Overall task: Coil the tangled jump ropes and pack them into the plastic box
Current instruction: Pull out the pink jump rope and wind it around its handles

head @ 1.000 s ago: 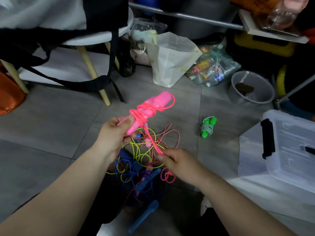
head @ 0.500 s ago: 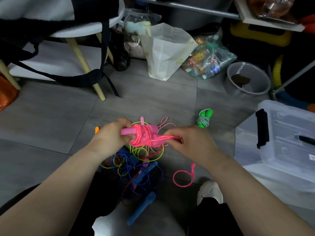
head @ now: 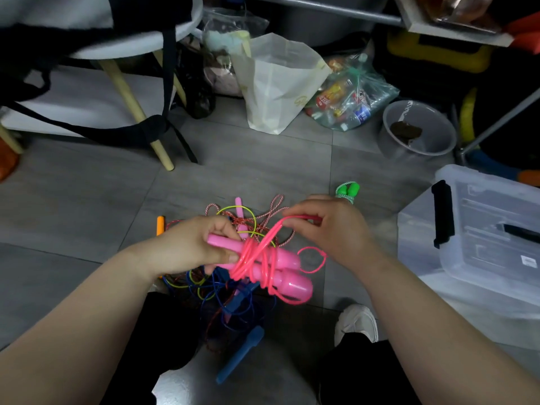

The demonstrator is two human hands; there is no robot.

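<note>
Near the middle of the frame, the left hand (head: 187, 247) is gripping the narrow ends of two pink handles (head: 292, 283) lying side by side, its fingers and thumb curling round them. A pink cord (head: 251, 257) is winding several times round both handles at their middle. The right hand (head: 330, 229), just right of centre, is pinching a strand of that cord between thumb and curled fingers and is holding it taut, up and to the right of the handles. A small loop of the cord (head: 314, 258) is hanging loose beside the handles' thick ends. Under the hands, a tangle of ropes (head: 233, 299) in blue, yellow-green and red-and-white is lying on the grey tiled floor (head: 248, 171), with a blue handle (head: 242, 355) sticking out toward the bottom of the frame. A green-handled rope (head: 347, 192), already coiled, is lying on the floor just above the right hand. The translucent plastic box (head: 482, 258) with a black latch is sitting at the right edge of the frame, well apart from the tangle. A white paper bag (head: 277, 89) is standing at upper centre, and a grey bucket (head: 418, 147) is sitting at upper right.
</note>
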